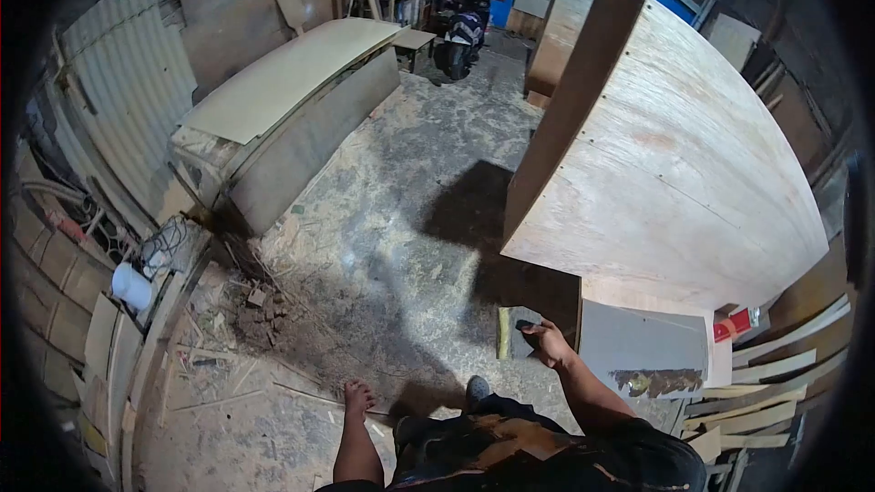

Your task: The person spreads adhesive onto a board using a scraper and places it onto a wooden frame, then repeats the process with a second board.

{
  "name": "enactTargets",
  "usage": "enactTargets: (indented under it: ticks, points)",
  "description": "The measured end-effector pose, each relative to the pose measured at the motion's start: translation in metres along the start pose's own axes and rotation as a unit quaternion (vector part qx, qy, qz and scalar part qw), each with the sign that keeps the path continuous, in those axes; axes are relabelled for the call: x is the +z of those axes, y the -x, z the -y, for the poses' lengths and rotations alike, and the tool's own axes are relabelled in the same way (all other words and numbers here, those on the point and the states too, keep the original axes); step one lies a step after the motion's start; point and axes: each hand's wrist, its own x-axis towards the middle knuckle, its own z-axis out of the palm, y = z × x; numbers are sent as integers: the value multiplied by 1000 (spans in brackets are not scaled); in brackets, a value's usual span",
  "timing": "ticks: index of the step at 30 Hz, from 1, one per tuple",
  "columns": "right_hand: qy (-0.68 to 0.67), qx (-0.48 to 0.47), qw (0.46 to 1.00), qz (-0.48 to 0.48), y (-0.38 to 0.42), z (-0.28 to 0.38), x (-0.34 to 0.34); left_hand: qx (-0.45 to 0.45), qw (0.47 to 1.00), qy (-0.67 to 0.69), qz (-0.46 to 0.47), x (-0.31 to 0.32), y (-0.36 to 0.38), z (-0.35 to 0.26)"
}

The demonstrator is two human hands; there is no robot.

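Note:
My right hand (pixel 547 343) grips a wide scraper (pixel 514 339) by its dark handle. A strip of yellowish paste lies along the left edge of the grey blade. To the right of this hand is a grey board (pixel 638 346) with a ragged patch of dark and yellowish paste (pixel 652 383) at its near edge. Above it stands a large plywood cabinet-like box (pixel 674 155), its pale face dotted with small dark marks. My left hand (pixel 358 396) hangs low over the floor, fingers loosely bent and apart, holding nothing.
A long bench (pixel 301 73) topped with a pale sheet stands at the left. A motorbike (pixel 465 32) is parked at the back. Debris (pixel 260 310) and thin wood strips lie on the floor at left. A white bucket (pixel 132 286) and stacked curved slats (pixel 770 374) line the sides.

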Motion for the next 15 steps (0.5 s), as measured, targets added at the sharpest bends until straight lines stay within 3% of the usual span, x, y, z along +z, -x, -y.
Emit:
enactTargets:
  ticks: [1,4,7,15]
  points:
    - [-67,-12,998,-13,-4,-14,-5,6,1000,-27,5,3,0,-4]
    - [-120,-16,993,8,1,-33,-21,3,999,-45,12,10,-5,-9]
    - [-184,-11,982,-30,18,-50,-29,1,995,-93,30,17,-12,-7]
    - [-218,-40,971,-94,63,-113,-70,-33,963,-253,89,68,-9,8]
